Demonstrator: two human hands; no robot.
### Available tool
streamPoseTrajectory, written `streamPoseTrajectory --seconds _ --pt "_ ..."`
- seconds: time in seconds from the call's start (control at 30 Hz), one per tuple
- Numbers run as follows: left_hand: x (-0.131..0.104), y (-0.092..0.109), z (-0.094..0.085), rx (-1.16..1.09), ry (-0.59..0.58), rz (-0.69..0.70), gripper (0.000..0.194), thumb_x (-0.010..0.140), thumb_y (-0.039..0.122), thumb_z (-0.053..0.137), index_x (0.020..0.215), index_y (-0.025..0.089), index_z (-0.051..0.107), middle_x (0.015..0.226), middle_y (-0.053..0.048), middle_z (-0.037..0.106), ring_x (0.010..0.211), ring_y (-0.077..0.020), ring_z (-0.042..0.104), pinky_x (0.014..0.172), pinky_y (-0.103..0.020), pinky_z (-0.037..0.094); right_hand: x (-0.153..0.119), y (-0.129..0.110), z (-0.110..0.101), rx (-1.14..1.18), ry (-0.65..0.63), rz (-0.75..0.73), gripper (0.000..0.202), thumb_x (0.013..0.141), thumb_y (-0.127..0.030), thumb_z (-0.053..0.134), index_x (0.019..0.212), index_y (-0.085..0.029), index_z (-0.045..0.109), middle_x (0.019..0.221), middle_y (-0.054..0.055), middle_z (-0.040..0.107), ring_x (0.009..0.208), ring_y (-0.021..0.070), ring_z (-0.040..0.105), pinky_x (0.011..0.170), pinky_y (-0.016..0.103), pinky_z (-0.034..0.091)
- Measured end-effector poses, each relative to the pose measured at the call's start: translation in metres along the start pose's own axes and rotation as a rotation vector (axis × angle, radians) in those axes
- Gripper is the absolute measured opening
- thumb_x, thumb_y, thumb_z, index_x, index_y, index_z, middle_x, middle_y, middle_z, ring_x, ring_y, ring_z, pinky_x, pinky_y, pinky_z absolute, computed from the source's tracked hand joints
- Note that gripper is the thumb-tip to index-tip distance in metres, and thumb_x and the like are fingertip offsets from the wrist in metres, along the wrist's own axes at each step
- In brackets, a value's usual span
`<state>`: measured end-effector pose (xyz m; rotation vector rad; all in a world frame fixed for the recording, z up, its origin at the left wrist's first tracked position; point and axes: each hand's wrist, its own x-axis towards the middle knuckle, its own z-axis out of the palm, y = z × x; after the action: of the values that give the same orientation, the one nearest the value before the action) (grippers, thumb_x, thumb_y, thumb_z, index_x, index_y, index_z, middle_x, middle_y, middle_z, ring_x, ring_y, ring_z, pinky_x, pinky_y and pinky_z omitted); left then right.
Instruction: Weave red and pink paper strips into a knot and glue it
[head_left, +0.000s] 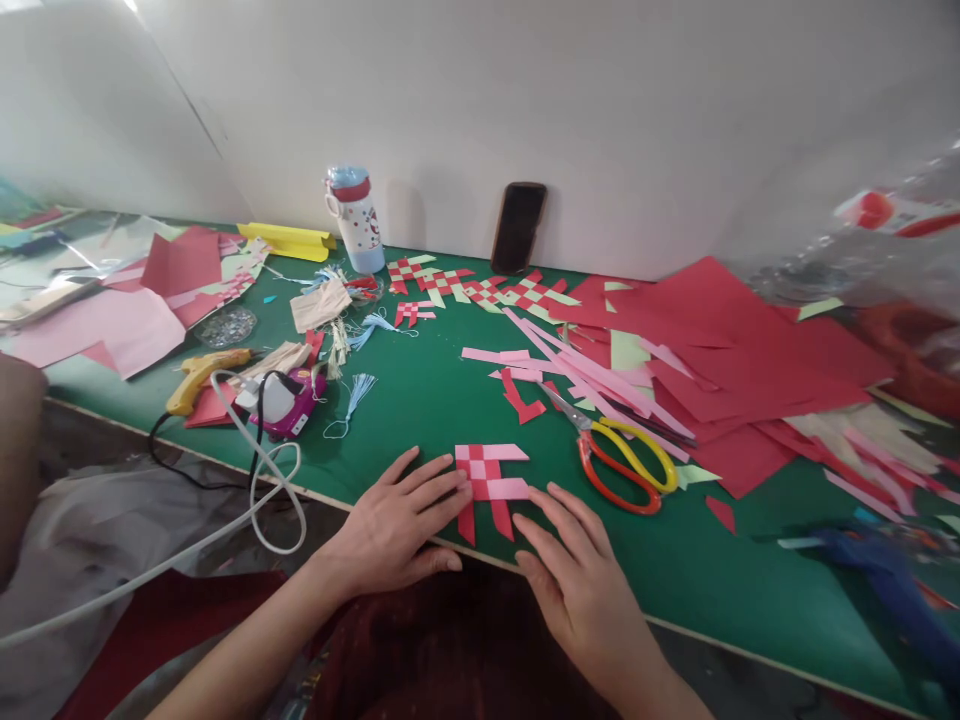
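A woven paper fish (484, 472) of red and pink strips lies flat near the front edge of the green table, its loose strip ends pointing right and toward me. My left hand (409, 510) rests at its left side, fingers spread, fingertips touching the weave. Close to its right side is my right hand (574, 565), fingers stretched out, a fingertip at the end of the lower pink strip. Neither hand grips anything. Scissors (619, 455) with red and yellow handles lie to the right, beyond my right hand.
Red paper sheets (720, 340) and pink strips (577, 365) cover the right. Woven red-green pieces (480, 288), a bottle (356, 220) and a phone (518, 228) stand or lie along the wall. On the left are a yellow glue gun (202, 378), a white cable (262, 490) and tassels (358, 395).
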<state>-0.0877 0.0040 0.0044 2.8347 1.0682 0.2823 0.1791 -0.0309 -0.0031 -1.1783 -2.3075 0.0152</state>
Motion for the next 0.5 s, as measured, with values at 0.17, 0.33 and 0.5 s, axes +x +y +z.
streamPoseTrajectory --seconds 0.17,0.33,0.5 --pt "0.012 0.006 -0.005 0.005 0.053 0.010 0.065 0.095 0.058 0.041 0.149 0.022 0.035 0.147 -0.009 0.048 0.144 -0.0259 0.031 0.121 -0.052 0.013 0.001 0.000 -0.006 0.069 0.058 0.028 0.025 0.093 -0.017 0.054 0.115 -0.016 0.064 0.127 0.014 0.060 0.128 0.0289 0.047 0.098 0.049 0.050" --pt "0.029 0.013 0.000 0.006 0.001 0.080 0.086 0.090 0.073 0.029 0.155 0.018 0.017 0.155 -0.008 0.036 0.147 -0.0240 0.025 0.122 -0.047 0.003 0.000 0.001 -0.007 0.096 0.104 0.054 0.026 0.092 -0.015 0.053 0.116 -0.017 0.063 0.127 0.014 0.060 0.125 0.0285 0.049 0.097 0.050 0.051" --pt "0.033 0.015 0.006 0.040 -0.058 0.089 0.093 0.086 0.078 0.020 0.154 0.015 0.018 0.157 -0.011 0.030 0.147 -0.0244 0.024 0.121 -0.046 0.001 -0.005 0.003 -0.005 0.098 0.086 0.073 0.025 0.093 -0.016 0.053 0.115 -0.019 0.063 0.127 0.013 0.060 0.125 0.0286 0.049 0.095 0.049 0.052"
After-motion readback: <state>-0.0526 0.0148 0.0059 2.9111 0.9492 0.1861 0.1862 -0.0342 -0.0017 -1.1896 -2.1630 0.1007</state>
